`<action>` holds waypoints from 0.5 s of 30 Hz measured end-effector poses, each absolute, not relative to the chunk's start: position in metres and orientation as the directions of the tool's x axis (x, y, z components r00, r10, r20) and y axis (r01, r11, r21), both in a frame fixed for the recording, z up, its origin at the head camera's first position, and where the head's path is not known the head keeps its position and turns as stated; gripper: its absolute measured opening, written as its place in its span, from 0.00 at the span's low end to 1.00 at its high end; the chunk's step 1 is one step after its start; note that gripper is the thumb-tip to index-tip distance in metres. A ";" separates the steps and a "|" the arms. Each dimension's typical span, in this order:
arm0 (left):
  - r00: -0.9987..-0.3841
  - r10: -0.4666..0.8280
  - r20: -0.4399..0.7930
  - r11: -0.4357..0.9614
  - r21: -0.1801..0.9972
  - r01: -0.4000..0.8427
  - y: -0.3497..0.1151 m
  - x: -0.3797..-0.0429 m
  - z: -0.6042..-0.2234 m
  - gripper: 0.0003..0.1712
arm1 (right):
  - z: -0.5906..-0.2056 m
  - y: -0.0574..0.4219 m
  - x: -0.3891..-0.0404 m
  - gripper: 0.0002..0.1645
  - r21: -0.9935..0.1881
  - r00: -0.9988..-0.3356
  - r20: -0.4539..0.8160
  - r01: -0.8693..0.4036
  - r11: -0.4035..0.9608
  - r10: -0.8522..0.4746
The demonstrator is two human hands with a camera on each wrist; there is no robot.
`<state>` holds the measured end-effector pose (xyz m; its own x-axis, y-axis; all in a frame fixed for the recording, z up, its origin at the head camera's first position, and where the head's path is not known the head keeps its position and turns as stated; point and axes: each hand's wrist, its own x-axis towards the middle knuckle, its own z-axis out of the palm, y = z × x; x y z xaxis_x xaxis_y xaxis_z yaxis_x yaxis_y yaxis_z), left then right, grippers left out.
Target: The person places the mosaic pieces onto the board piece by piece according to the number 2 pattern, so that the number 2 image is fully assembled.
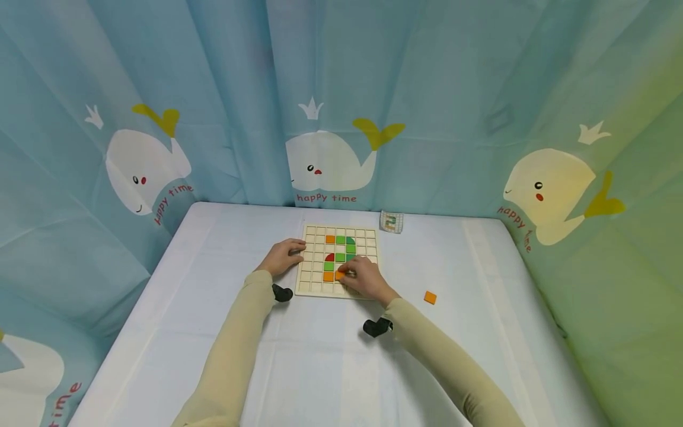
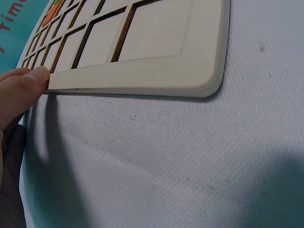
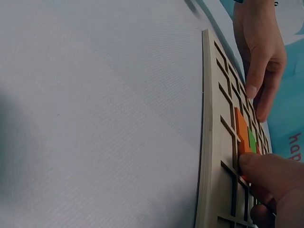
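Note:
A pale wooden grid board (image 1: 312, 286) lies on the table, with several coloured tiles set in its squares. At its left edge, my left hand (image 1: 283, 256) touches the rim with its thumb (image 2: 40, 76) and fingertips. Over the board's near part, my right hand (image 1: 365, 277) pinches an orange square tile (image 1: 340, 276) between thumb and fingers. This tile is beside another orange tile (image 1: 328, 276), below a green tile (image 1: 328, 267) and a red rounded tile (image 1: 329, 257). My right fingers partly cover the held tile and nearby squares.
A loose orange tile (image 1: 430, 298) lies on the table right of the board. A small printed pattern card (image 1: 392, 222) is near the back edge. Blue whale-print curtains (image 1: 240, 89) hang around the white-covered table (image 1: 309, 367).

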<state>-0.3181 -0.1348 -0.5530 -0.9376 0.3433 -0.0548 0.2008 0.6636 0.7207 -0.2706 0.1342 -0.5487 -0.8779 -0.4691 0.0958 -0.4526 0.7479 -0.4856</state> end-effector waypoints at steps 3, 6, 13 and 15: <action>-0.938 0.341 -0.053 0.661 0.723 0.200 -0.135 -0.318 -0.553 0.25 | -0.549 0.134 -0.270 0.13 -0.487 -0.873 0.091 -0.459 0.743 -0.479; -0.939 0.341 -0.052 0.662 0.723 0.200 -0.134 -0.319 -0.554 0.25 | -0.547 0.134 -0.269 0.13 -0.487 -0.875 0.085 -0.454 0.746 -0.477; -0.938 0.341 -0.065 0.665 0.722 0.192 -0.134 -0.319 -0.555 0.25 | -0.544 0.133 -0.266 0.13 -0.487 -0.883 0.072 -0.438 0.756 -0.465; -0.938 0.341 -0.061 0.667 0.719 0.196 -0.134 -0.319 -0.555 0.25 | -0.543 0.134 -0.264 0.13 -0.499 -0.883 0.089 -0.441 0.746 -0.462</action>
<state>-0.3188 -0.1344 -0.5553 -0.9380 0.3412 -0.0609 0.1958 0.6665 0.7193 -0.2641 0.1335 -0.5432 -0.8825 -0.4618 0.0887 -0.4407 0.7465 -0.4985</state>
